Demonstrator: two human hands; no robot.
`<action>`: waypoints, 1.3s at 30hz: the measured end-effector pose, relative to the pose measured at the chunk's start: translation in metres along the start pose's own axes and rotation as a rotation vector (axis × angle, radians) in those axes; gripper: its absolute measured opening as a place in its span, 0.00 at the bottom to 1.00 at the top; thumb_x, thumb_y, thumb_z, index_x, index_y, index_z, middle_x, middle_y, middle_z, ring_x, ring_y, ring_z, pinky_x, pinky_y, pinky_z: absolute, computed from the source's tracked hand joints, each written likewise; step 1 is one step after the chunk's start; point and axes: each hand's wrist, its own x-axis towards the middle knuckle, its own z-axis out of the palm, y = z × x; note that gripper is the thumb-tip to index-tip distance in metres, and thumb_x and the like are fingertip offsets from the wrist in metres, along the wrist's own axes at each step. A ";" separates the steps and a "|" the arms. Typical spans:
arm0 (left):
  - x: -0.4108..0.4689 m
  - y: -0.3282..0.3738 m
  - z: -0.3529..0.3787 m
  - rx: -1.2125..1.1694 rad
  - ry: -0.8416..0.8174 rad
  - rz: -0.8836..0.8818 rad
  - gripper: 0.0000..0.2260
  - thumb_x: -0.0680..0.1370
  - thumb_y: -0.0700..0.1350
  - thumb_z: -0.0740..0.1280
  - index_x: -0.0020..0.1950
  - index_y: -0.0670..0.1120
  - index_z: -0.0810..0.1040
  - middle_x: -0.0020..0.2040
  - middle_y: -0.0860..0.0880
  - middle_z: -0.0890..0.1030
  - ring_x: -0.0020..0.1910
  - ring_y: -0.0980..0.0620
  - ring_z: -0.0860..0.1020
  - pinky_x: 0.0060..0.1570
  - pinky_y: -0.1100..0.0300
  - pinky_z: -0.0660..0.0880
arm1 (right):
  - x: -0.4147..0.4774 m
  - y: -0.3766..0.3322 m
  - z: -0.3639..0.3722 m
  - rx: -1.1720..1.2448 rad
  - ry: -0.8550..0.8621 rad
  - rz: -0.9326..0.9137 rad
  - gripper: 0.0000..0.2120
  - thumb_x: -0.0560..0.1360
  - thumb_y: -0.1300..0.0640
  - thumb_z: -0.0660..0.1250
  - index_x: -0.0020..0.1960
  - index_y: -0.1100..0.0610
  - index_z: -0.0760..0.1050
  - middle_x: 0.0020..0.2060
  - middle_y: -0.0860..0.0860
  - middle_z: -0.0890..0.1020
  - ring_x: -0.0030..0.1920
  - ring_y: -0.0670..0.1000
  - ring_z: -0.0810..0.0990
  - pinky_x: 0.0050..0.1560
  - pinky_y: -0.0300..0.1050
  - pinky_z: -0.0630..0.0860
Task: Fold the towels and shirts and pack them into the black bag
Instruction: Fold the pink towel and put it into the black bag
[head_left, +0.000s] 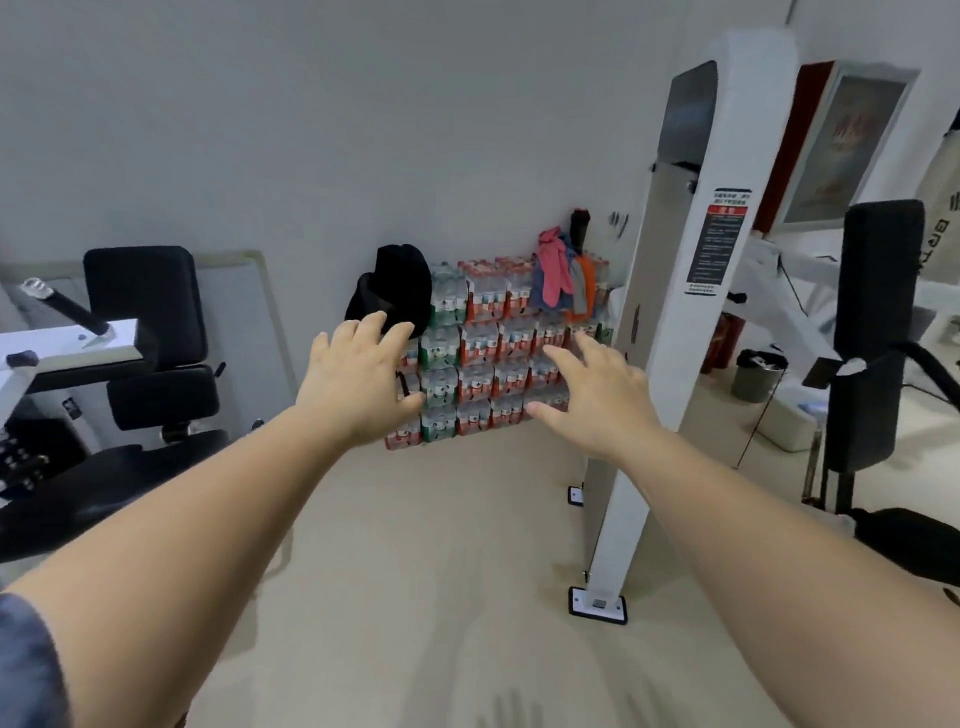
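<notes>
A black bag (396, 286) sits on top of the left end of a stack of bottled-water packs (483, 364) against the far wall. A heap of pink, blue, grey and orange clothes (563, 278) lies on the right end of the same stack. Both my arms are stretched forward in the air. My left hand (358, 376) is open with spread fingers, in line with the bag but well short of it. My right hand (592, 395) is also open and empty, in front of the packs below the clothes.
A white gym machine post (670, 322) stands on the right, with its foot plate (597, 605) on the beige floor. Black padded gym equipment (150, 338) fills the left side. Another black pad (878, 332) and a small bin (756, 374) are at the right.
</notes>
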 end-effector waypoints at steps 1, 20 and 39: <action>0.022 -0.002 0.014 0.004 -0.010 -0.001 0.37 0.74 0.65 0.65 0.78 0.54 0.58 0.78 0.46 0.62 0.74 0.42 0.63 0.72 0.41 0.63 | 0.025 0.008 0.013 -0.004 -0.010 -0.004 0.39 0.73 0.27 0.59 0.79 0.40 0.52 0.81 0.53 0.53 0.80 0.59 0.54 0.75 0.65 0.57; 0.467 -0.024 0.260 -0.081 -0.151 0.065 0.36 0.73 0.67 0.63 0.77 0.54 0.59 0.74 0.49 0.66 0.69 0.43 0.67 0.66 0.45 0.69 | 0.473 0.114 0.164 0.073 -0.107 0.075 0.38 0.74 0.29 0.61 0.79 0.43 0.57 0.80 0.52 0.57 0.78 0.59 0.57 0.73 0.63 0.61; 0.884 -0.006 0.488 -0.187 -0.296 0.356 0.38 0.74 0.65 0.64 0.79 0.53 0.57 0.77 0.47 0.63 0.74 0.42 0.63 0.72 0.42 0.64 | 0.802 0.232 0.309 0.143 -0.144 0.400 0.35 0.75 0.35 0.65 0.78 0.43 0.61 0.77 0.50 0.62 0.76 0.56 0.61 0.71 0.56 0.65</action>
